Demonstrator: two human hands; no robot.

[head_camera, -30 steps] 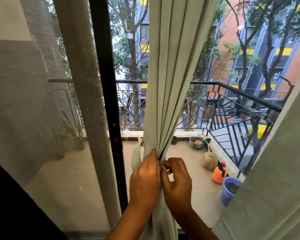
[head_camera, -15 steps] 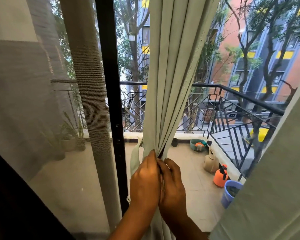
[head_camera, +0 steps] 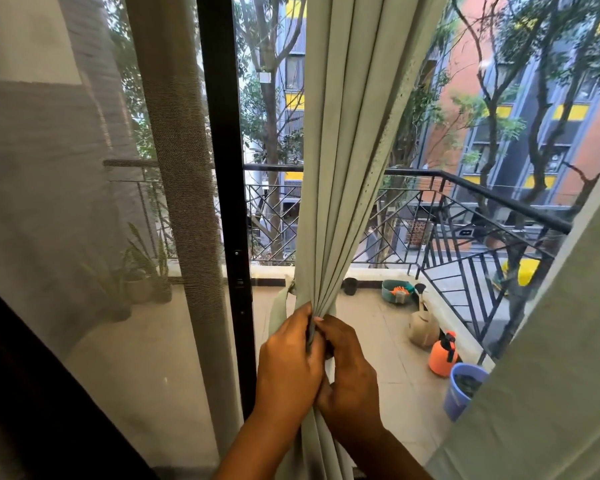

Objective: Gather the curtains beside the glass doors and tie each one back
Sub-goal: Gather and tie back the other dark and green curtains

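Beyond the glass door (head_camera: 274, 116) lies a tiled balcony (head_camera: 378, 341) with a black railing (head_camera: 482, 192), an orange sprayer (head_camera: 442, 351) and a blue bucket (head_camera: 463, 388) near its right edge; a mesh screen (head_camera: 66, 202) hangs at your left. In the middle, the pale green curtain (head_camera: 347, 133) falls in tight pleats and narrows to a bunch right where you hold it.

Your left hand (head_camera: 288, 368) has its fingers curled around the bunched folds from the left, and your right hand (head_camera: 350, 372) pinches the same bunch from the right, the two grips touching each other. A loose strip of matching cloth, likely the tie-back (head_camera: 278, 310), hangs just left of the bunch (its far end is hidden behind the curtain).

You look to be at the end of gathering this curtain, with the tying not yet done. Next, I judge, you need to keep one hand clamped on the folds so they don't spread, free the other, bring the strip around the bunch and fasten it. A second curtain (head_camera: 551, 341) at your right edge hangs untied.
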